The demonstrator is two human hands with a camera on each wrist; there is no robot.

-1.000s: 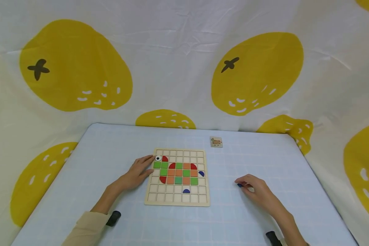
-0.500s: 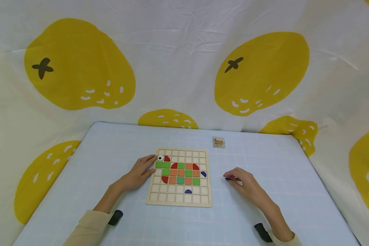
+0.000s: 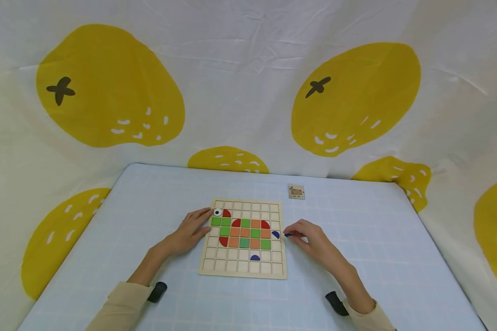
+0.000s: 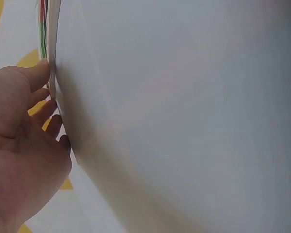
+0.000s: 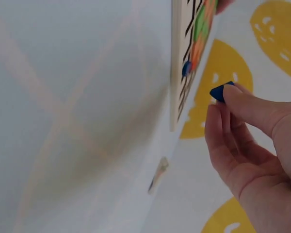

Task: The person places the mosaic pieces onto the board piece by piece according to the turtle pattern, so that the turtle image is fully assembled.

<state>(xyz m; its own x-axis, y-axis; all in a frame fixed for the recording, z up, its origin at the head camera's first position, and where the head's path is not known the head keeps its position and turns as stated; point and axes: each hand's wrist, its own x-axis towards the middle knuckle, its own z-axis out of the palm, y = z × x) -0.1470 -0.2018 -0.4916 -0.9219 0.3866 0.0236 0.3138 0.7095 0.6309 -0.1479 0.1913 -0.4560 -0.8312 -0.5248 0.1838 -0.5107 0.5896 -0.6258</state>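
A square wooden grid board [image 3: 219,270] lies on the table with coloured pieces set in its cells. Green, orange and red pieces make a block across its middle, and a white eye disc [image 3: 217,212] sits near the upper left. Two blue half-round pieces lie on it, one at the right [image 3: 275,234], the other lower down [image 3: 254,258]. My left hand [image 3: 190,232] rests along the board's left edge, fingers extended and thumb touching the side. Between thumb and fingers my right hand [image 3: 308,236] pinches a small blue piece [image 5: 221,91], just off the board's right edge.
A small pattern card [image 3: 296,191] lies behind and right of the board. The table [image 3: 377,230] has a pale blue checked cover. A white curtain [image 3: 236,69] printed with yellow fruit hangs behind it.
My right hand has moved left with the blue piece, from well out on the table to beside the board. My left hand keeps its place on the board's edge. The head view shifts slightly.
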